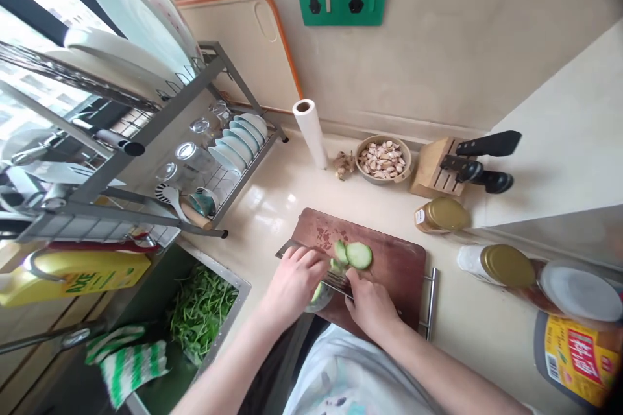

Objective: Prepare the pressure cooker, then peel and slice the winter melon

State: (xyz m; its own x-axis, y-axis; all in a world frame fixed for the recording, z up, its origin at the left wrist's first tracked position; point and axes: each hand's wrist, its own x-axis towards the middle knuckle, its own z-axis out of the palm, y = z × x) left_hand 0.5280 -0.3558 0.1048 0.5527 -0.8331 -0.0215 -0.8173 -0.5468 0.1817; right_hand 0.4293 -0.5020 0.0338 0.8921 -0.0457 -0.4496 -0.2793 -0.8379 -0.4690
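My right hand [372,305] is closed at the near end of a wide-bladed kitchen knife [338,283]; the handle is hidden in my grip. My left hand [296,279] bends its fingers over the blade toward its far end. The knife lies slanted over the left front part of a reddish-brown cutting board [399,266]. Just past the blade lie pale green vegetable slices [359,255], cucumber-like, one large and round. Below the knife, at the board's front edge, a clear bowl [320,301] with green pieces is partly covered by my left hand.
Leafy greens [202,311] fill part of the sink at left, near a striped cloth [134,366]. Behind the board stand a paper roll [311,133], ginger [344,165], a bowl of garlic cloves [383,159] and a knife block [433,165]. Jars [442,214] line the right; a dish rack [243,172] stands left.
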